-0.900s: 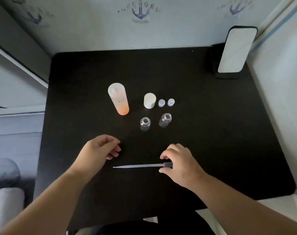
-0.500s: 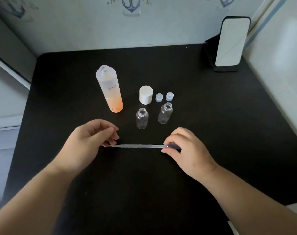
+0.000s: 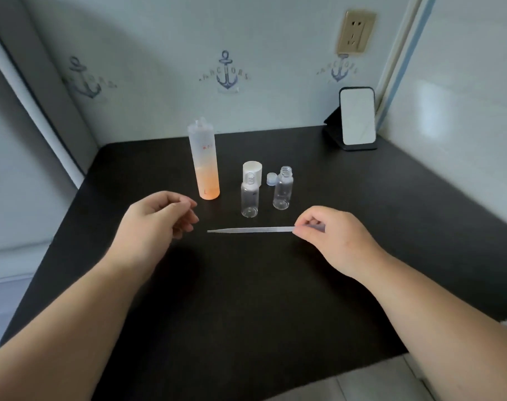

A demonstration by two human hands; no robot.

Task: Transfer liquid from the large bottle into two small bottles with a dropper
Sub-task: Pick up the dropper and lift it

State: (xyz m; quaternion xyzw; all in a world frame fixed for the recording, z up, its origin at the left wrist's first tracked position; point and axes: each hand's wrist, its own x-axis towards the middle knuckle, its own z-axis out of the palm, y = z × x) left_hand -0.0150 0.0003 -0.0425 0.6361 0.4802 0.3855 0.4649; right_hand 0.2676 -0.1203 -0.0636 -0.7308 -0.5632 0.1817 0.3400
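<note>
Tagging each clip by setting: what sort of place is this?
Probably a home, perhaps a child's bedroom or study nook: a small black table pushed into a corner, anchor-print wallpaper, a wall socket, and a phone on a stand.

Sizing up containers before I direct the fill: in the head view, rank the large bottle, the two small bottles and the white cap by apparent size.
1. large bottle, clearly tallest.
2. The two small bottles: look alike, no ranking.
3. white cap, smallest, though partly hidden behind a small bottle.
</note>
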